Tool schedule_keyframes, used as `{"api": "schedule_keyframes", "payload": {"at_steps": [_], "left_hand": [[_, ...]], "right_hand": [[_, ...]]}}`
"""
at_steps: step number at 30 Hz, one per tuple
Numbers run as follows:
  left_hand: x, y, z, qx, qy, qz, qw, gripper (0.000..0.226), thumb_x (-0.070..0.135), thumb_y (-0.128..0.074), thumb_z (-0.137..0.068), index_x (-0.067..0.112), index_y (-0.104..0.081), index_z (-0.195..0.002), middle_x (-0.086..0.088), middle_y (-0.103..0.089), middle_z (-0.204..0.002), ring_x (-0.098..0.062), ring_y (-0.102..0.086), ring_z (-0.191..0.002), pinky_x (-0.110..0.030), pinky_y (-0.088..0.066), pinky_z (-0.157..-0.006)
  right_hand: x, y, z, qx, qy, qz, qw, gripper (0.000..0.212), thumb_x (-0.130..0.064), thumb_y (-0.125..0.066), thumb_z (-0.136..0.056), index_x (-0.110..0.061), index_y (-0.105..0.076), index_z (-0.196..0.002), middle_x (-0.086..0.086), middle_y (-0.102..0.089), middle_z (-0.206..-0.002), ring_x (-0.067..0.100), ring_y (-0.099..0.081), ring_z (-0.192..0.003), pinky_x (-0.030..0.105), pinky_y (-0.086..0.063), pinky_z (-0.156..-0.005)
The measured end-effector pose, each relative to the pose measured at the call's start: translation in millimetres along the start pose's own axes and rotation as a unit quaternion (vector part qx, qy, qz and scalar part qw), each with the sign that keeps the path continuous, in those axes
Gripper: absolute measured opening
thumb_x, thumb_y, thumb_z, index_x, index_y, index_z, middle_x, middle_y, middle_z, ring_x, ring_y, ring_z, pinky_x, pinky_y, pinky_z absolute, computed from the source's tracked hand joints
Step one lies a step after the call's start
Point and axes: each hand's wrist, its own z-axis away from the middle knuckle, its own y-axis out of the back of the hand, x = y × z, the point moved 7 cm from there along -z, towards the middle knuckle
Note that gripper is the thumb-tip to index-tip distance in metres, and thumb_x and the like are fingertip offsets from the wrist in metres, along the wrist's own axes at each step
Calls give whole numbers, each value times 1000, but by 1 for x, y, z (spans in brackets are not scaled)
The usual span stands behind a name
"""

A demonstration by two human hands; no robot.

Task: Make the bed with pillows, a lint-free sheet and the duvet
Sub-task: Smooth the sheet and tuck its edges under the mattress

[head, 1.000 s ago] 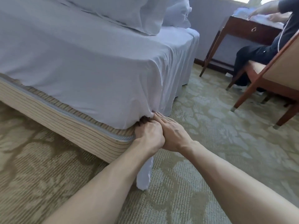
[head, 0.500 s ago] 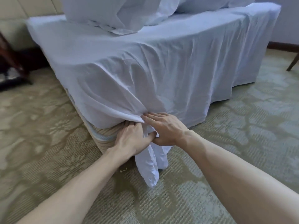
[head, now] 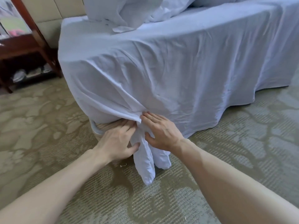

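A pale blue sheet (head: 178, 70) drapes over the mattress and hangs down its sides. At the near corner it is bunched, and a loose tail (head: 145, 167) dangles to the carpet. My left hand (head: 118, 141) reaches its straight fingers under the sheet's fold, against the striped bed base (head: 103, 128), with the thumb touching the tail. My right hand (head: 161, 131) presses flat on the bunched sheet at the corner, thumb spread beside the tail. White pillows and bedding (head: 129, 12) lie heaped on the bed's far end.
A dark wooden stand (head: 32, 46) with items on its low shelf stands at the left, close to the bed. A padded beige headboard (head: 53, 13) is behind it. Patterned carpet (head: 40, 126) surrounds the bed corner.
My view has swung left around the bed corner. Both hands, pressed together at the corner before, have parted, the sheet's tail now hanging between them.
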Motion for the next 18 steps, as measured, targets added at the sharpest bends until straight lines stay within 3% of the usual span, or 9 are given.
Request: {"api": "schedule_keyframes", "payload": {"at_steps": [2, 4, 7, 11, 15, 18], "left_hand": [[-5, -7, 1, 6, -27, -10, 1000, 84, 56, -61, -80, 9, -46, -148, -10, -54, -146, -27, -54, -133, -41, -59, -91], [-11, -12, 3, 13, -50, -11, 999, 91, 53, -68, -72, 6, -47, -148, -15, -57, -143, -30, -57, -131, -39, -60, -87], [-12, -10, -3, 40, -47, 14, 998, 95, 50, -70, -69, 7, -44, -149, -14, -56, -145, -30, -57, -131, -38, -60, -85], [10, -3, -17, -7, 47, 73, 996, 85, 41, -64, -84, 9, -29, -154, -12, -43, -150, -29, -43, -139, -38, -47, -100], [23, 4, -41, -30, 108, 76, 991, 67, 27, -62, -90, 6, -35, -148, -14, -51, -143, -29, -49, -132, -37, -45, -98], [25, 3, -33, -29, 111, 37, 993, 69, 28, -58, -93, 6, -31, -152, -15, -47, -148, -29, -47, -136, -37, -42, -104]], "right_hand": [[-1, 12, -8, -8, 10, 30, 999, 46, -24, -70, -80, -10, -66, -123, 6, -70, -124, 25, -64, -118, 39, -53, -97], [2, 24, -13, -54, -47, 59, 996, 42, -31, -69, -85, -12, -66, -121, 3, -71, -114, 26, -67, -109, 40, -55, -89], [9, 35, -6, -138, -217, 75, 963, 55, -50, -65, -90, -20, -57, -136, -2, -68, -123, 22, -61, -116, 39, -51, -92], [-8, 19, -1, -302, -238, 127, 914, 66, -60, -67, -86, -22, -49, -137, -2, -64, -131, 24, -60, -120, 41, -51, -92], [-15, 10, -21, -247, -232, 139, 931, 47, -35, -71, -85, -15, -53, -124, 3, -64, -125, 27, -58, -119, 33, -42, -91], [-15, -5, -6, -175, -248, 77, 950, 57, -31, -72, -81, -12, -50, -130, 7, -59, -129, 29, -56, -120, 38, -44, -96]]}}
